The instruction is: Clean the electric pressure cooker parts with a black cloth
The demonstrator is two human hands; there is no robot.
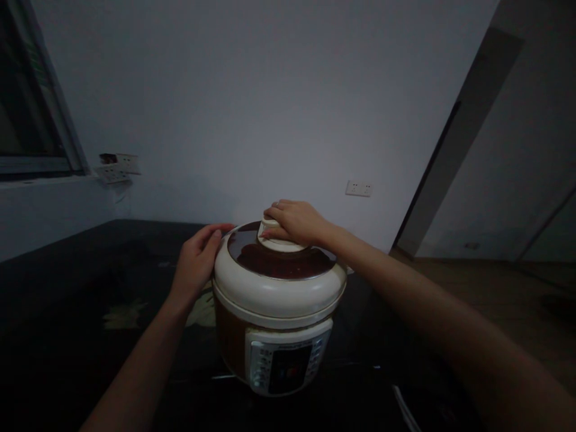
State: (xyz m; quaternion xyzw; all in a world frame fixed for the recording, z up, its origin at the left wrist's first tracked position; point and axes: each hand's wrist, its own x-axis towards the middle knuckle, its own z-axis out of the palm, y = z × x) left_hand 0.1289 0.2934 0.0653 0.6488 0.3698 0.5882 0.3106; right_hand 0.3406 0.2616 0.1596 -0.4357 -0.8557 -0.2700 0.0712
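Several sockets (359, 188) — behind cooker (279, 300) | window (27, 102) — left | right hand (297, 221) partly hiding handle (281, 245)

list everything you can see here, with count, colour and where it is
cooker: one, cream and brown, centre
lid: one, cream with dark top, on the cooker
handle: one, cream, on the lid
control panel: one, silver and black, cooker's front
table: one, dark with pale flower patterns, under the cooker
wall socket: one, white, behind the cooker
corner sockets: count unclear, whitish, far left
window: one, dark, upper left
wall: greyish, background
floor: brownish, right
left hand: one, bare, at lid's left edge
right hand: one, bare, gripping handle
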